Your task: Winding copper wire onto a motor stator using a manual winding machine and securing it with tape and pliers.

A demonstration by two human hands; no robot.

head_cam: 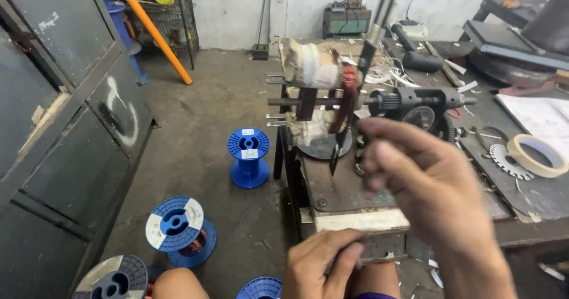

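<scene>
Right hand [415, 174] was raised in front of the winding machine [415, 106], fingers curled close together and blurred; whether they pinched anything, perhaps a fine wire, could not be told. Left hand [323, 260] sat low and near, fingers folded against the near edge of the bench [355, 219], seemingly pressing or gripping something small there; what it was stayed hidden.

Coil former [314, 91], wrapped in pale tape and cloth, sat on the machine's horizontal shaft at the left end of the bench, just beyond the right hand. Judged step: a coil was being wound or dressed on the former, the right hand tending the work at the spindle. The next move would likely call for steady fingers close to the former, kept off the protruding metal pins on its left side.

Bench edge fell away at left to open concrete floor [207, 115]. Blue wire spools stood there: one [249, 157] upright near the bench leg, another [178, 222] nearer, more at the bottom edge. Room to the left was open; to the right the benchtop was crowded with a roll of masking tape [536, 154], a toothed disc [510, 160], papers and scrap strips. A dark metal cabinet [65, 115] closed the far left.
</scene>
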